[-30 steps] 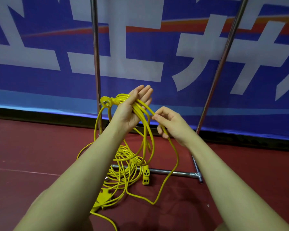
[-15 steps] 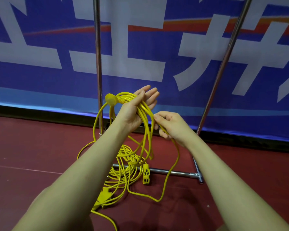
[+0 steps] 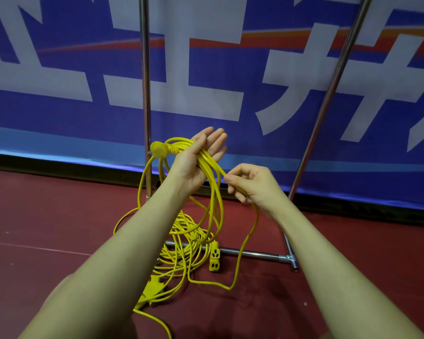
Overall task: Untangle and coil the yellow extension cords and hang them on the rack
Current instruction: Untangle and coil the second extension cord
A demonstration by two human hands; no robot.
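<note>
Behind the work area, a blue banner (image 3: 59, 118) with large white characters spans the wall above a dark red floor (image 3: 47, 216). In front of it stands the metal rack (image 3: 145, 94), two uprights joined by a base bar at floor level; nothing hangs on the visible part. On the floor by the base bar lies a loose pile of yellow cord (image 3: 181, 243), with a socket end (image 3: 215, 256) hanging just above the floor. The left hand (image 3: 196, 162) is palm-up with fingers extended, serving as a former: several finished loops drape across the palm, and a plug (image 3: 158, 149) protrudes at its left edge. The right hand (image 3: 251, 183) is curled around one strand just beside the coil, probably to feed the next loop under control.
</note>
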